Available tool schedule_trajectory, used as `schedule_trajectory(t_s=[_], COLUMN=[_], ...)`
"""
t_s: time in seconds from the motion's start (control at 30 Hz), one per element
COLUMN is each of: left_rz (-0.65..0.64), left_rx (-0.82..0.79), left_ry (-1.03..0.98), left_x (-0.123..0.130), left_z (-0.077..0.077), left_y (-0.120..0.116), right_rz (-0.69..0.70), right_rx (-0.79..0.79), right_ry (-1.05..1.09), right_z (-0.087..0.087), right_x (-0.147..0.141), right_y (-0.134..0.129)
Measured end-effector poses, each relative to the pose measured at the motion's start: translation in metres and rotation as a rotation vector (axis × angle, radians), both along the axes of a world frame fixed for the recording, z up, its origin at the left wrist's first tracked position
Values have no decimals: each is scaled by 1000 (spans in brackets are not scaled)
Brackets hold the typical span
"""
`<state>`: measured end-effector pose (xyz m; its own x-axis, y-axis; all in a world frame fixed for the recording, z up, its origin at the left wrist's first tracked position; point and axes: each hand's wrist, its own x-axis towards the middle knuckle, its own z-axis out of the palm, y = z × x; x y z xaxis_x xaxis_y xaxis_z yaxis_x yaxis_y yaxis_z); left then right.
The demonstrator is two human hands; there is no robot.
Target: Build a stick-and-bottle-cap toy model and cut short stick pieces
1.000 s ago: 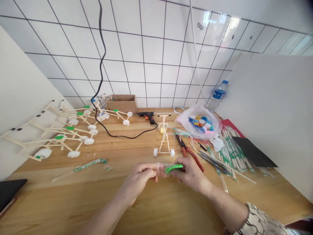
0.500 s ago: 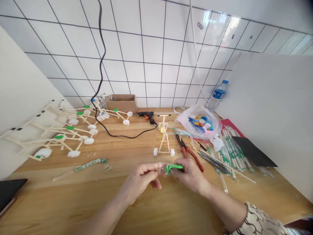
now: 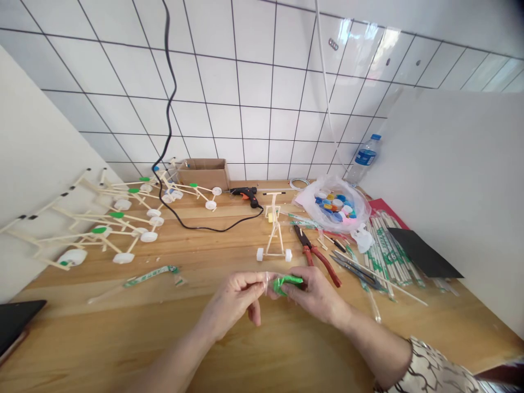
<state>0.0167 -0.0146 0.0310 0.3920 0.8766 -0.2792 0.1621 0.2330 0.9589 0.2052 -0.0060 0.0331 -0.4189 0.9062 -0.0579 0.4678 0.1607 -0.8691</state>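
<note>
fingers (image 3: pixel 254 313) of left hand (image 3: pixel 232 299) point lower than before; green plastic (image 3: pixel 285 280) (crumpled) pinched

On my feed, film packet (image 3: pixel 289 281): thin plastic, crinkled, shiny. Bench (image 3: pixel 164 327): smooth wood, soft sheen. Wheeled frame (image 3: pixel 275 223) looks bare matt wood to me. Pliers (image 3: pixel 310 249): dark metal, red grips. Wall tiles (image 3: pixel 254 120): glossy. Box (image 3: pixel 207 176): matt cardboard.

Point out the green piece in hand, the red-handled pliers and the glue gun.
Green piece (image 3: pixel 289 280): head view, on its upper surface.
Red-handled pliers (image 3: pixel 310 248): head view, where the handles meet the dark head.
Glue gun (image 3: pixel 248 190): head view, on its black body.
</note>
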Motion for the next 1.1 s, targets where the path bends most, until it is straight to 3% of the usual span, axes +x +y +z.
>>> schedule_trajectory(t_s=[0.23, 0.4, 0.77, 1.1], left_rz=[-32, 15, 85, 288], left_rx=[-4, 25, 244, 263], left_ry=[-20, 50, 129, 245], left_x=[-1, 1, 8, 14], left_z=[-2, 1, 4, 1], left_y=[0, -2, -5, -10], right_rz=[-12, -29, -13, -1], right_rx=[-7, 10, 201, 265], right_ry=[16, 40, 5, -22], right_z=[-4, -7, -12, -11], right_x=[-2, -5, -10, -9], right_y=[-3, -6, -12, -12])
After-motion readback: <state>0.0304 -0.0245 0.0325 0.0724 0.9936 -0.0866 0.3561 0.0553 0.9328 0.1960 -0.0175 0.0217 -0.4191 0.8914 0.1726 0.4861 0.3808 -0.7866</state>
